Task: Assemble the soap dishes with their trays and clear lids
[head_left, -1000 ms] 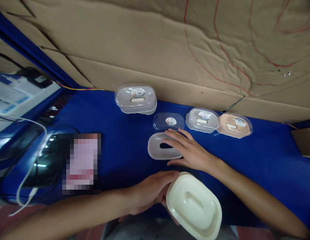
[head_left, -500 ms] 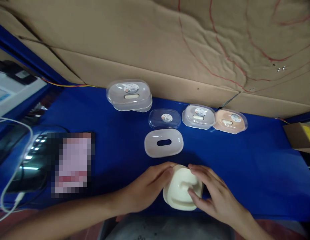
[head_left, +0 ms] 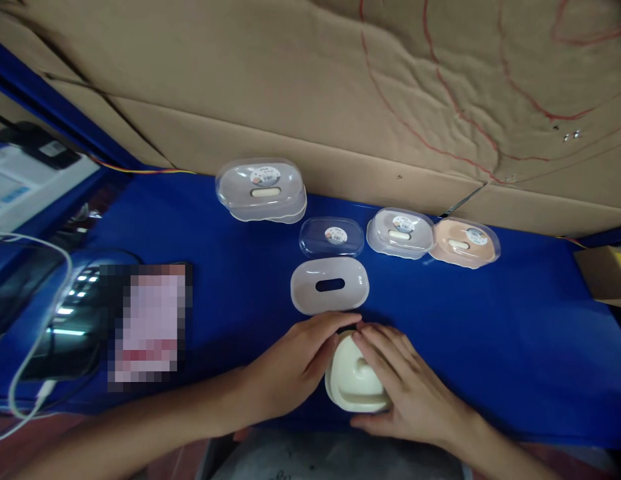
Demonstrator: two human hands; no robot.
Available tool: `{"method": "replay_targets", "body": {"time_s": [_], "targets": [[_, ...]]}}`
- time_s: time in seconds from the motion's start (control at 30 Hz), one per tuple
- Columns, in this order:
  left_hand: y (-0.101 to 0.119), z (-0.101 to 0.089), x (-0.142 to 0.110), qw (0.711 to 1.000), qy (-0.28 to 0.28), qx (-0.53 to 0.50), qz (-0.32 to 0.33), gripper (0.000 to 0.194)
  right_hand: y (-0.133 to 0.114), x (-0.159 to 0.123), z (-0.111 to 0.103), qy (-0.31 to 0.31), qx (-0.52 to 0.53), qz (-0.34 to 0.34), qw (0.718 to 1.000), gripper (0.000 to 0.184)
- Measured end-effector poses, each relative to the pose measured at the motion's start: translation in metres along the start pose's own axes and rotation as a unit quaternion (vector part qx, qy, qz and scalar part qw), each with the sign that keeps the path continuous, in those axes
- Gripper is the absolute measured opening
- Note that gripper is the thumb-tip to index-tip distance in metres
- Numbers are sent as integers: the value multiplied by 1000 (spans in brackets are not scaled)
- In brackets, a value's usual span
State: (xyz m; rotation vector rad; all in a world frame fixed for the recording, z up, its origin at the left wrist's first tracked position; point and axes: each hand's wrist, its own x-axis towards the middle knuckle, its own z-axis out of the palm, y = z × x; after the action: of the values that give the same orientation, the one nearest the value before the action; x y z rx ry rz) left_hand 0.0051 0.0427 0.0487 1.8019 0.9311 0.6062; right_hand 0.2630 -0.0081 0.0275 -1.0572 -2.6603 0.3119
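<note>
A cream plastic dish [head_left: 354, 380] with a raised oblong knob in its middle lies between my hands near the front of the blue table. My left hand [head_left: 307, 350] cups its left and far side, thumb against the edge. Over its right part lies my right hand [head_left: 403, 387], fingers at the far edge and thumb at the near edge, hiding that side and some of the knob. Just beyond the hands is a pale oval tray [head_left: 303, 287] with a slot through its centre. Behind that tray sits a clear oval lid [head_left: 315, 243] with a round label.
Clear-lidded oval boxes stand along the back: a stacked pale pair [head_left: 263, 190] at left, a pale one [head_left: 400, 237] and a peach one [head_left: 465, 243] at right. At left lie a glossy dark device [head_left: 65, 340] with a white cable [head_left: 55, 267] and a blurred-out pink item [head_left: 153, 320].
My right hand has shifted left over the cream dish, its thumb leaving the knob for the near edge. My left fingers now reach further along the far side, meeting the right fingertips.
</note>
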Motion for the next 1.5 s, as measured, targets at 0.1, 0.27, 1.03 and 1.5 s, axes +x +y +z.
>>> {"method": "replay_targets", "body": {"time_s": [0.1,0.27,1.03,1.5], "targets": [[-1,-4,-5,982,61,135,118,41,-2,10,1,5,-12,-37,999,94],[1,-23,-7,911,180,253,271,31,-6,41,0,22,-3,-89,996,81],[-7,-18,3,902,201,244,294,30,162,90,-83,29,-89,84,992,95],[-2,-13,11,942,5,-336,-20,37,153,91,-91,19,15,133,991,104]]}}
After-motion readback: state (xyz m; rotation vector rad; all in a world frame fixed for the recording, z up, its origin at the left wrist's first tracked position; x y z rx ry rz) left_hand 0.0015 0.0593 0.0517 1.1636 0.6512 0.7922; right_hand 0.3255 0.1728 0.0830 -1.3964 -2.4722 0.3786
